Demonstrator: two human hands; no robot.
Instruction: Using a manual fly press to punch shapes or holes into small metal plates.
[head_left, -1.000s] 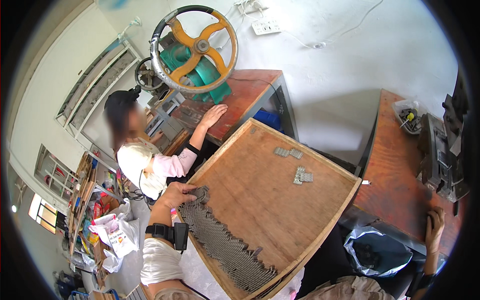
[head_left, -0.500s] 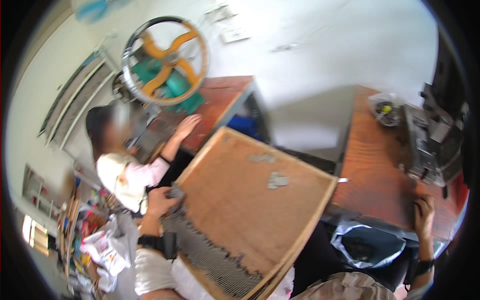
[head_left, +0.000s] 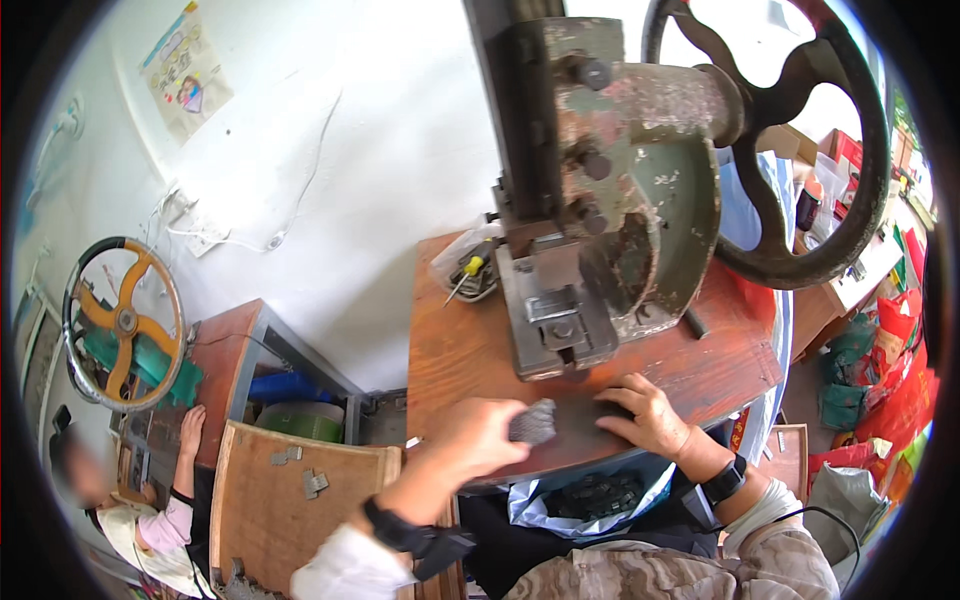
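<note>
Left hand (head_left: 478, 432) is closed around a stack of small grey metal pieces (head_left: 533, 421), held just above the wooden tabletop (head_left: 470, 345). Right hand (head_left: 645, 410) lies flat and open beside the stack, gripping nothing. Below both hands, a plastic bag (head_left: 590, 497) contains dark metal parts. Behind them stands the press (head_left: 600, 200).

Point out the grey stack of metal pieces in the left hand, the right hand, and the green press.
grey stack of small metal pieces (head_left: 533, 421), head view, its side.
right hand (head_left: 645, 413), head view, back.
green hand press (head_left: 600, 220), head view, body.
</note>
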